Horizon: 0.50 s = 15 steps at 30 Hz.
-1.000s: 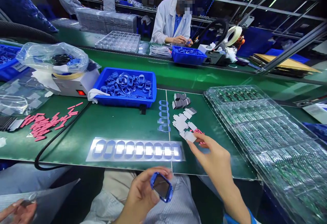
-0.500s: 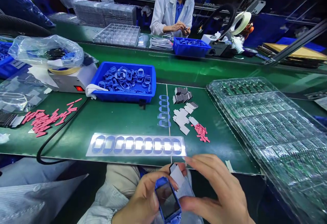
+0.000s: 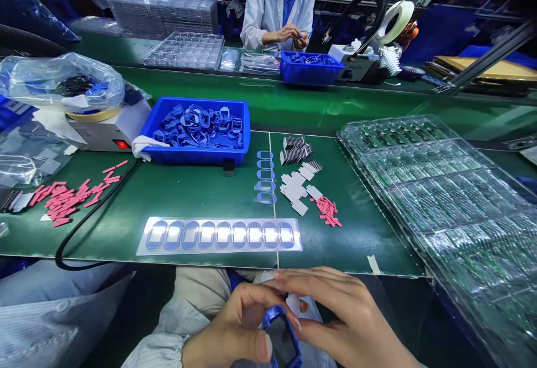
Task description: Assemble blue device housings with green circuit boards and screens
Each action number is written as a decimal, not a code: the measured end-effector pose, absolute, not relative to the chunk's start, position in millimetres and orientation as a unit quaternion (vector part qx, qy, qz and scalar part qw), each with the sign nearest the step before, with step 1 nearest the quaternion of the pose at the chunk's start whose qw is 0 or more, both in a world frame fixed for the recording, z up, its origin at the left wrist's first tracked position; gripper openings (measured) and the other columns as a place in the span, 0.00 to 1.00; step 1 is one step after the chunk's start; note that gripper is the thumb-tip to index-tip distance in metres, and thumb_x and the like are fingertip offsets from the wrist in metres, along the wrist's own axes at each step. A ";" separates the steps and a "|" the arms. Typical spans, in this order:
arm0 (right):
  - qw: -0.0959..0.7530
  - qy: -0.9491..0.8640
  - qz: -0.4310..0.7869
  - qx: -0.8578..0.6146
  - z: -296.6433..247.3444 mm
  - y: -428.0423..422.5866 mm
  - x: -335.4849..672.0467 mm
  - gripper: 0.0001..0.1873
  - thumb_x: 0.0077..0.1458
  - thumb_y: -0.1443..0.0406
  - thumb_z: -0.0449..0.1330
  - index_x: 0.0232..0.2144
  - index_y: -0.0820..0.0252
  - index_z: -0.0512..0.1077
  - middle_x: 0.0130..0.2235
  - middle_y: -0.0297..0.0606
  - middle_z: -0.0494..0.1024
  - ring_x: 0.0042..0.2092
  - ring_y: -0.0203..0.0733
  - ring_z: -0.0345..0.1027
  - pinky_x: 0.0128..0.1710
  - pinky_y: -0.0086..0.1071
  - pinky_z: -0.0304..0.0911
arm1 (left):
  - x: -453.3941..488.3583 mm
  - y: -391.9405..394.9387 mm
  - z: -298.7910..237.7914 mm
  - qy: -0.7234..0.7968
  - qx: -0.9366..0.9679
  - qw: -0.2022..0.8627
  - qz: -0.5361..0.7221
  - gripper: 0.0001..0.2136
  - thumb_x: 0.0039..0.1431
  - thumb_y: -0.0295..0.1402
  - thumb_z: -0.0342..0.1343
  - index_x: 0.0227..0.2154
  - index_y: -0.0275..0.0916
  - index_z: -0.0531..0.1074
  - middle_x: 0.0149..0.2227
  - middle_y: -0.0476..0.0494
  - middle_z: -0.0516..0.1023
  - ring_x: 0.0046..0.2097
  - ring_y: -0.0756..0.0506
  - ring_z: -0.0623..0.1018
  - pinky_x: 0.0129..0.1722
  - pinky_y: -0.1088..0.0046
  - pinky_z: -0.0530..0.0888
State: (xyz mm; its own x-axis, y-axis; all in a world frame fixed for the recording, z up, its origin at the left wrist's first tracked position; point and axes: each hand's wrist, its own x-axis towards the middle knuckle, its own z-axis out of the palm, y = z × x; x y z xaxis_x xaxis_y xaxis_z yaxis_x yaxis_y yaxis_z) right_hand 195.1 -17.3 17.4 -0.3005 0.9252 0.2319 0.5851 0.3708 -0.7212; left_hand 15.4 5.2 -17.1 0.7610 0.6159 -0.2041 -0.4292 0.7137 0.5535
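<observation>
Over my lap, below the table's front edge, my left hand (image 3: 229, 329) grips a small blue frame with a dark glossy window (image 3: 282, 341). My right hand (image 3: 344, 317) closes over the frame's top, fingers pinched on a small white pad (image 3: 294, 302) that is mostly hidden. On the green mat (image 3: 188, 194) ahead lie a loose pile of white pads (image 3: 297, 189), a stack of black-edged pads (image 3: 297, 151), pink strips (image 3: 328, 211) and a clear strip of blue oval rings (image 3: 220, 235).
A blue bin of blue frames (image 3: 197, 130) stands at the back of the mat. Clear trays of parts (image 3: 440, 189) fill the right side. A white device with tape (image 3: 100, 127), a black cable (image 3: 90, 220) and more pink strips (image 3: 67, 196) lie left. A person in a white coat (image 3: 277, 10) works across the belt.
My right hand picked a white pad from the pile, brought it back over my lap, and now presses it onto the blue frame, which has sunk lower in view.
</observation>
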 end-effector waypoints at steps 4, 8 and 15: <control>0.364 -0.747 0.266 -0.488 17.1 -18.3 199.1 0.15 0.50 0.63 0.66 0.42 0.51 0.73 0.35 0.30 0.82 0.30 0.36 0.77 0.33 0.26 0.73 | 18.6 1.7 -21.3 0.197 0.228 0.916 0.265 0.16 0.35 0.44 0.70 0.29 0.42 0.81 0.32 0.45 0.77 0.38 0.44 0.75 0.41 0.71 0.67; 0.439 -0.696 0.162 -0.544 4.5 -30.7 194.3 0.11 0.52 0.59 0.64 0.37 0.56 0.72 0.37 0.38 0.81 0.37 0.41 0.77 0.35 0.30 0.74 | 21.2 -0.3 -16.1 0.193 0.206 0.914 0.290 0.16 0.39 0.46 0.68 0.30 0.41 0.81 0.34 0.45 0.77 0.40 0.44 0.75 0.45 0.69 0.66; 0.379 -0.747 -0.064 -0.542 -13.2 -62.2 196.6 0.06 0.48 0.71 0.64 0.29 0.55 0.73 0.31 0.30 0.83 0.32 0.41 0.78 0.39 0.37 0.70 | 26.6 -6.9 -22.3 0.234 0.210 0.904 0.290 0.16 0.41 0.45 0.67 0.31 0.40 0.81 0.40 0.43 0.78 0.47 0.42 0.75 0.52 0.68 0.63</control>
